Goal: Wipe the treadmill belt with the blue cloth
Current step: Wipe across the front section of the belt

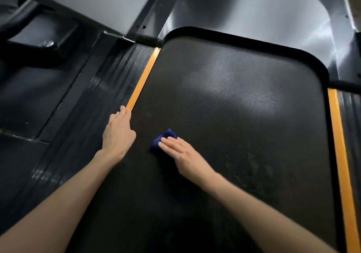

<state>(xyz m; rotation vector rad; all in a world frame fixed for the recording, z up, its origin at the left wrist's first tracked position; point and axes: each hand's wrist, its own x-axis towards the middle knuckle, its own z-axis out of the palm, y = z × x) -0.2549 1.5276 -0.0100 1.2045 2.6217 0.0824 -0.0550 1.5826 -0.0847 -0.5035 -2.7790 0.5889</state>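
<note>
- View from the person's head, looking down at a treadmill belt: black, fine-textured, filling most of the frame, w/ a pale sheen toward its far end.
- Blue cloth: small, dark blue, bunched up, lying on the belt left of centre, approx. mid-height in the frame. Only its far and left parts show; the rest is under the fingers.
- Right hand: palm down, fingers straight and close together, pressing flat on top of the cloth. Nothing is curled round it or pinching it. Bare forearm runs in from the bottom right.
- Left hand: palm down, fingers straight and relaxed, gripping nothing. It rests at the belt's left edge, fingertips touching the near end of the left orange strip. Bare forearm runs in from the bottom left.
- The 2 hands are near each other but apart, w/ bare belt between them.
- Left side rail: black, ribbed, just outside the left strip.
- Right orange strip: runs along the belt's right edge, well apart from both hands.
- Grey cover: shiny, curved, at the belt's far end, w/ a black rounded rim where it meets the belt.
- Grey upright: slants across the top left corner.
</note>
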